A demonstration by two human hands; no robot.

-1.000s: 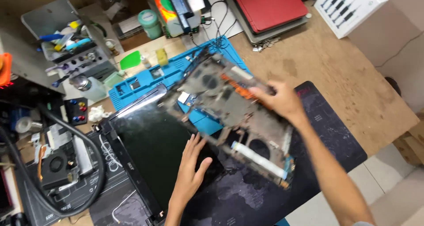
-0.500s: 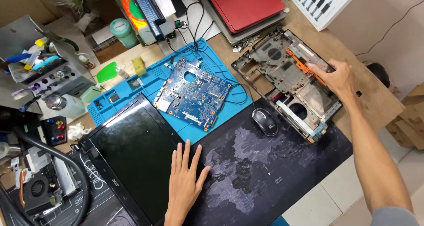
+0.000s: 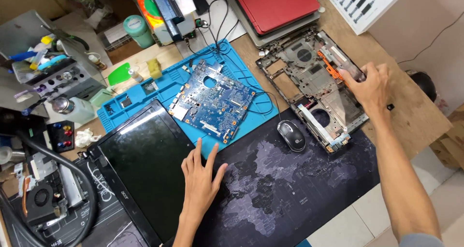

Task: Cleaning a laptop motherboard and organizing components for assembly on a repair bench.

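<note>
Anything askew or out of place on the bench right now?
The stripped laptop base under the right hand lies askew, half on the dark desk mat, half on bare wood. The circuit board sits tilted on the blue mat. No spills.

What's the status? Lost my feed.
Left hand flat on desk mat, empty. Right hand gripping laptop base shell. Mouse beside shell, motherboard on blue mat.

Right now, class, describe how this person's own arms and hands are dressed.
Both hands are bare: no gloves, rings or watch show on the left hand or the right hand. Both forearms are uncovered. A grey-blue sleeve edge shows on the right arm.
</note>
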